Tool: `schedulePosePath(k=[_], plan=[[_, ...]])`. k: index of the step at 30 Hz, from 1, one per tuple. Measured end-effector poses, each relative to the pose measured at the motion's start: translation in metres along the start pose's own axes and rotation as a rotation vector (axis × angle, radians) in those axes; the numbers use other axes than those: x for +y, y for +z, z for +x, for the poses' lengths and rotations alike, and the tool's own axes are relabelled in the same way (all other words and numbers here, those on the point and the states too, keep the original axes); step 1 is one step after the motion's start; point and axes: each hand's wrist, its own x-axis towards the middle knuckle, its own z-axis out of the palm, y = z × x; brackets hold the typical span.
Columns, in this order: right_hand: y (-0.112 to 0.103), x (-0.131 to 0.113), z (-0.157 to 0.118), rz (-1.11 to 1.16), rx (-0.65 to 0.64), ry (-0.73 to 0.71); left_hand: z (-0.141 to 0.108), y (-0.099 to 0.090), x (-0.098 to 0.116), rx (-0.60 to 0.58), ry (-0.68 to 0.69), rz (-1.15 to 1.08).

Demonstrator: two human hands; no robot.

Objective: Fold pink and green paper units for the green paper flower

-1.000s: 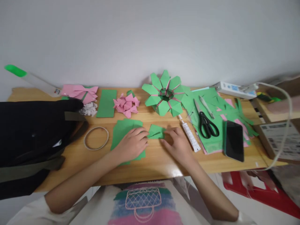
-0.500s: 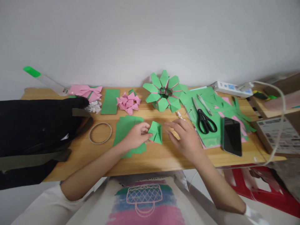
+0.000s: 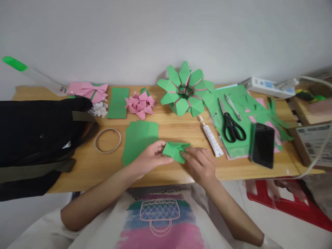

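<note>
One folded green paper (image 3: pixel 174 152) is between my two hands, over the near part of the wooden surface (image 3: pixel 166 175), to the right of one stack of green sheets (image 3: pixel 140 138) whose number I can't tell. My left grip (image 3: pixel 149 159) pinches its left end between thumb and fingers; my right grip (image 3: pixel 202 165) is closed on its right end, fingertips against the fold. Left of the stack lies one ring of tape (image 3: pixel 95 141). Beyond it I see one green rectangle (image 3: pixel 118 103) and one cluster of pink folded pieces (image 3: pixel 140 105), too overlapped to count. One green-and-pink paper flower (image 3: pixel 184 90) stands near the wall. To my right are one white tube (image 3: pixel 212 140), one pair of black-handled scissors (image 3: pixel 230 128), one slim pale tool (image 3: pixel 232 107) and one phone (image 3: pixel 263 145); the scissors and slim tool lie on green paper. Farther out are one power strip (image 3: pixel 269 87) at the back right and one black bag (image 3: pixel 38 145) at my left.
</note>
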Motion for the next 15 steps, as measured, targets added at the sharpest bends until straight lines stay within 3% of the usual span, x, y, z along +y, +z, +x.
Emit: schedulePosePath(k=[2, 4, 7, 9, 15], plan=[[0.004, 0.007, -0.001, 0.000, -0.013, -0.011, -0.002, -0.005, 0.002, 0.055, 0.043, 0.083], [0.009, 0.013, -0.001, -0.005, -0.039, -0.022, -0.002, -0.010, 0.004, 0.068, 0.155, 0.319], [0.012, 0.017, -0.002, -0.002, -0.088, -0.034, 0.001, -0.014, 0.002, -0.086, 0.394, 0.851], [0.010, 0.017, -0.003, 0.011, -0.122, -0.029, 0.003, -0.016, -0.001, -0.192, 0.489, 1.088], [-0.001, 0.014, -0.004, 0.162, -0.213, 0.016, 0.007, -0.023, -0.011, -0.280, 0.602, 1.359]])
